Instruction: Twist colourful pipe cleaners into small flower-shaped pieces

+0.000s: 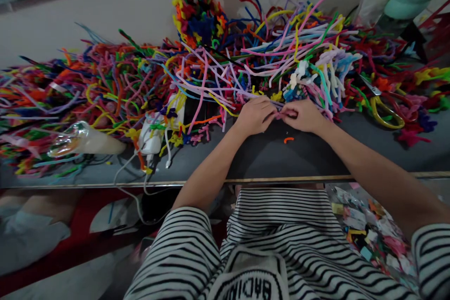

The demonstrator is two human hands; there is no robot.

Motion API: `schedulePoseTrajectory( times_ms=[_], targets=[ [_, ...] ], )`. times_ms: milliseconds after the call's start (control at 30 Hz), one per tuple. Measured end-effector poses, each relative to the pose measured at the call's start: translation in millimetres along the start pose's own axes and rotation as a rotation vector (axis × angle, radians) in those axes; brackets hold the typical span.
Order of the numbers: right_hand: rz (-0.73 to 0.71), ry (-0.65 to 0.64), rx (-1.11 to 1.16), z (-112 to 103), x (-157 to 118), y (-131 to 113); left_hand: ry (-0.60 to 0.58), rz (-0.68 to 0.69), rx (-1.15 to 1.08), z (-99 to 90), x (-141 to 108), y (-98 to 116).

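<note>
Over the dark table, my left hand (256,115) and my right hand (304,115) meet fingertip to fingertip. Between them is a small pinkish-purple pipe cleaner (279,115), pinched by both; its exact shape is partly hidden by the fingers. A big tangled heap of colourful pipe cleaners (207,75) lies just beyond my hands. Close to my right hand stands a cluster of white, blue and pink pipe-cleaner pieces (330,72). A short orange scrap (288,139) rests on the table below my hands.
Yellow-handled scissors (386,115) lie to the right. At left are a white power strip (151,136) with cables and a clear plastic-wrapped roll (87,141). A mint-green container (404,0) stands at the back right. Several scraps (372,229) litter the floor beyond the table edge (288,179).
</note>
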State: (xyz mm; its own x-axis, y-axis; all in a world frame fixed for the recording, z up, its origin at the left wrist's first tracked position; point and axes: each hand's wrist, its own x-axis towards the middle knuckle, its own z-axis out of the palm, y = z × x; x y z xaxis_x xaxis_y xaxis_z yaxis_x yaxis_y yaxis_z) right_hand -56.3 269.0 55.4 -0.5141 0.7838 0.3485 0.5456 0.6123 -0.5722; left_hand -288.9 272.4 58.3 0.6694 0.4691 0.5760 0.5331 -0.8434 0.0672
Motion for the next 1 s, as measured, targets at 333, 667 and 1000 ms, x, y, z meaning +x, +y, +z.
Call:
schedulePoseTrajectory(
  times_ms=[333, 667, 1000],
  targets=[
    [-0.050, 0.243, -0.272, 11, -3, -14, 0.209, -0.549, -0.496, 26.8, 2, 1],
    [0.216, -0.065, 0.567, 5, 9, 5, 0.046, 0.041, 0.059, 6.5, -7, -19],
    [0.240, -0.140, 0.680, -5, 9, -5, -0.061, 0.004, 0.088, 3.8, -1, -7]
  ],
)
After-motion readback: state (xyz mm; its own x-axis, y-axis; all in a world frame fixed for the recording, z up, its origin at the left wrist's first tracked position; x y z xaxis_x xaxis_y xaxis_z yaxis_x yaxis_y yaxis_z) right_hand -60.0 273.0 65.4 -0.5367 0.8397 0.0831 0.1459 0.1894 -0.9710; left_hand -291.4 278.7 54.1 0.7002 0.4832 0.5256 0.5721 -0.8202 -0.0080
